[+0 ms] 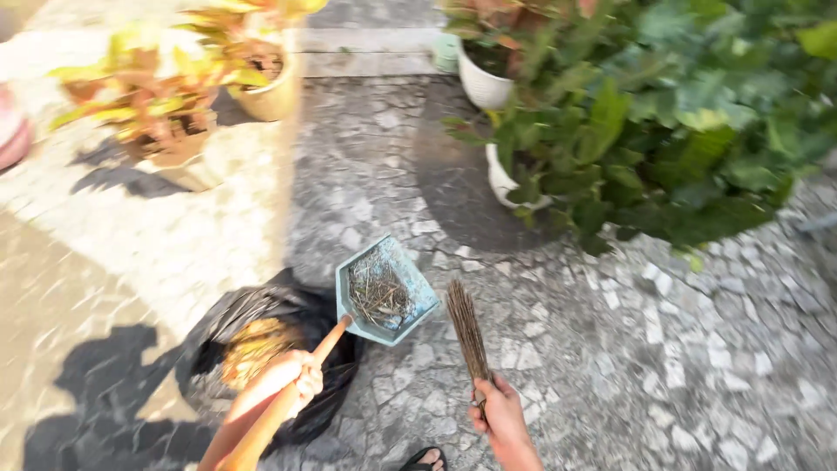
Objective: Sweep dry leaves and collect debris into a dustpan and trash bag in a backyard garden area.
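My left hand (292,377) is wrapped tight around the orange handle (288,397) of a blue dustpan (384,293), which sits at centre frame, loaded with dry twigs. Just left of it, low in frame, a black bag (261,349) lies open with yellowish leaves inside. My right hand (499,410), bottom centre, grips a twig broom (467,330), bristles pointing up. Potted plants (610,113) fill the upper right.

The long orange wooden dustpan handle (270,410) runs off the bottom edge; the black plastic rubbish bag (261,349) hides behind it, contents blurred.
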